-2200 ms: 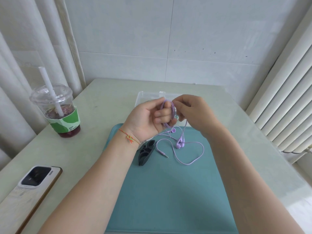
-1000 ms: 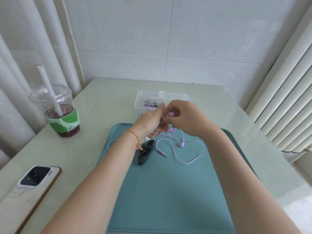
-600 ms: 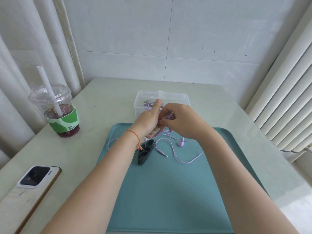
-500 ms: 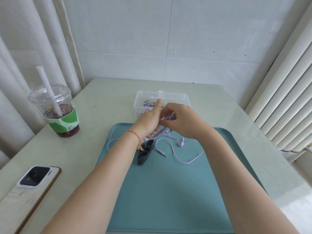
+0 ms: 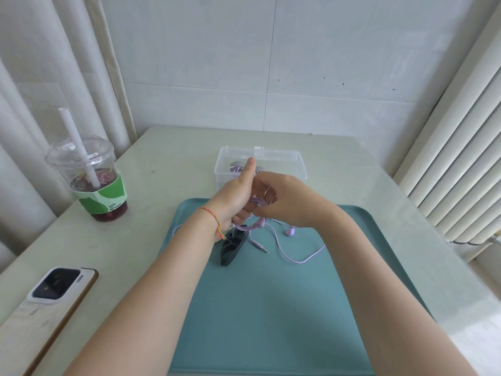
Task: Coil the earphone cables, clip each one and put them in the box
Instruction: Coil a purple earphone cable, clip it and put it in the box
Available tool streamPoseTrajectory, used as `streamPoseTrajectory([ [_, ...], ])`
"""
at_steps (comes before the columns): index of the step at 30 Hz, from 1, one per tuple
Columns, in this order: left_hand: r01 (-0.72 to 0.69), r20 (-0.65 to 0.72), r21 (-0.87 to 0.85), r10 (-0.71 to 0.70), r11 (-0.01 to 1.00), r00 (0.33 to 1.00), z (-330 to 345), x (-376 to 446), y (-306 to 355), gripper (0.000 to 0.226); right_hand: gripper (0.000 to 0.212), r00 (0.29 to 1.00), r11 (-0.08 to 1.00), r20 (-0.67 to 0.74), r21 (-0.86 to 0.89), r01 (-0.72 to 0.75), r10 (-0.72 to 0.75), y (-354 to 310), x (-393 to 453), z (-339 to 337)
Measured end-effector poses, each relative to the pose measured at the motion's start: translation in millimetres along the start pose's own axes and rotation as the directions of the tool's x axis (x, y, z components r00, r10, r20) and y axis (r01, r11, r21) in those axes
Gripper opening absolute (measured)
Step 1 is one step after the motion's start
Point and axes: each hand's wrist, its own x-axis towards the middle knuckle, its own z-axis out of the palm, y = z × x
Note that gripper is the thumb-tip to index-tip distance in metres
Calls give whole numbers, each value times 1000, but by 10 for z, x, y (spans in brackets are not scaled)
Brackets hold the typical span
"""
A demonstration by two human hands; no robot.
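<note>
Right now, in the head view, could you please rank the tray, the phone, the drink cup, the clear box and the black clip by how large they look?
1. Tray.
2. Phone, though nearness to the camera enlarges it.
3. Drink cup and clear box: too alike to rank.
4. Black clip.

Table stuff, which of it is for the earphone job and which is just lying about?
For the job:
purple earphones
black clips
clear box
teal tray
left hand
right hand

Lying about:
drink cup
phone
</note>
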Motion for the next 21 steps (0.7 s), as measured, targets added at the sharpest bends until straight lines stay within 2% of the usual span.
streamPoseTrajectory([
  [4,21,22,-3,-21,1000,1000,11,12,-16,65,27,1000,1000,-6,-29,-7,7,-11,-2,18],
  [9,59,-6,-36,-59,998,998,-10,1,4,63,21,999,998,-24,32,-45,46,-38,-8,27],
  [13,29,-76,-83,-35,996,996,-49,-20,80,61,49,994,995,55,10,-97,97,-30,-43,21],
  [15,18,-78,-148,-30,989,996,-46,-30,111,57,56,996,997,22,-5,-83,83,-29,-28,86],
  [18,19,-82,-224,-38,974,996,-42,-36,126,51,45,992,997,-118,-53,-53,46,-13,16,151],
  [21,8,-139,-205,-37,979,990,-51,-37,119,47,34,983,994,-183,-95,-44,26,-9,21,111],
])
